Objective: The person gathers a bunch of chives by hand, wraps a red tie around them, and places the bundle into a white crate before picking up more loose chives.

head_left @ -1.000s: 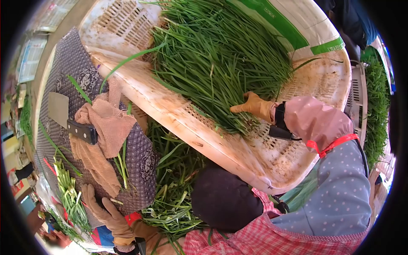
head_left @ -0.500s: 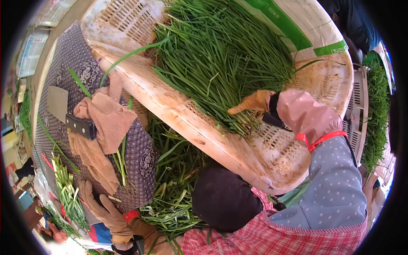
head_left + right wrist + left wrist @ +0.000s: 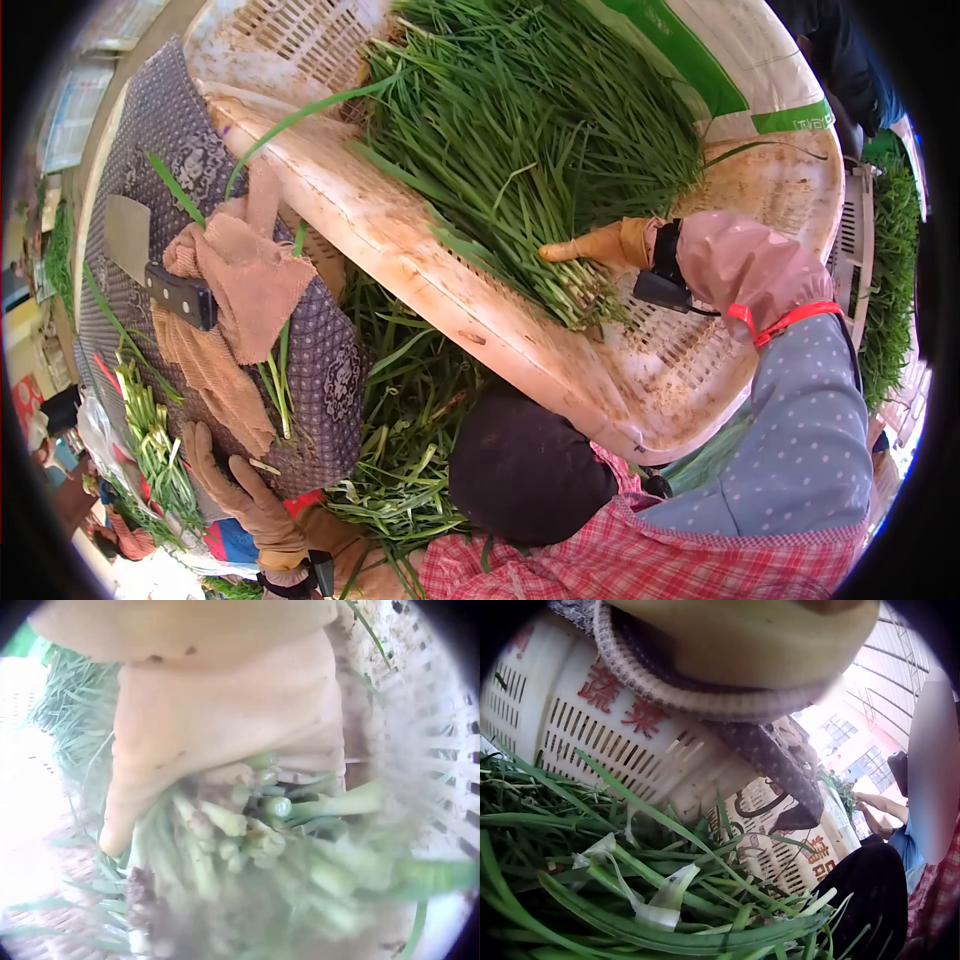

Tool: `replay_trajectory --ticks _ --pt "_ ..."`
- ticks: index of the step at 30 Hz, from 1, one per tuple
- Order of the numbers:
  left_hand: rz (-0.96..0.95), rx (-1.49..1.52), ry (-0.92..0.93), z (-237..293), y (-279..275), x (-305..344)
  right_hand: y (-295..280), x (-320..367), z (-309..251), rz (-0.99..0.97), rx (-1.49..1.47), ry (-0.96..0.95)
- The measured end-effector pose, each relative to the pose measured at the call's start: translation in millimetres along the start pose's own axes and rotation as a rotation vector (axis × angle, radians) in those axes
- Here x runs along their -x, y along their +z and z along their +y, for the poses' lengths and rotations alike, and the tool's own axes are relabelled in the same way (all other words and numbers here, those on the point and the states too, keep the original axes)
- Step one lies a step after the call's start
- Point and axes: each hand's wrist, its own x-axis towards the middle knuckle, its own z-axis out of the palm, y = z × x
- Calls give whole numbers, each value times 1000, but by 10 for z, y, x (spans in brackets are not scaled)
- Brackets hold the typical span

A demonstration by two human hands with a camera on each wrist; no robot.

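Observation:
In the head view, my right hand (image 3: 605,245), in a tan glove, grips a bunch of green chives (image 3: 520,190) near the stem ends. The right wrist view shows the pale cut ends (image 3: 279,808) bundled below the glove (image 3: 225,712), with its thumb down the left side. The chives lie in a dirty white plastic basket (image 3: 470,335). My left hand (image 3: 235,495), also gloved, rests at the lower edge of a dark patterned cloth (image 3: 330,400), its fingers extended and holding nothing. Close to its fingers lie a few short chives (image 3: 150,415).
On the cloth lie a cleaver (image 3: 180,295) with a black handle and a brown rag (image 3: 245,280). Loose chives (image 3: 410,460) fill the space between cloth and basket, beside my dark knee (image 3: 530,465). A white-and-green sack (image 3: 720,60) lines the basket's far side.
My right hand stays on the stem ends while its forearm shifts a little, and more of the cut ends show under it. The left hand has hardly moved.

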Motion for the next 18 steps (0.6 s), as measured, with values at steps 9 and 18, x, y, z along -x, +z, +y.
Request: replay_trajectory --ticks 9,18 --pt "34 20 6 58 -16 -6 104 -5 21 -9 -70 -75" --pt "-353 882 -137 1094 -967 -72 572 697 30 -199 -237 -132"
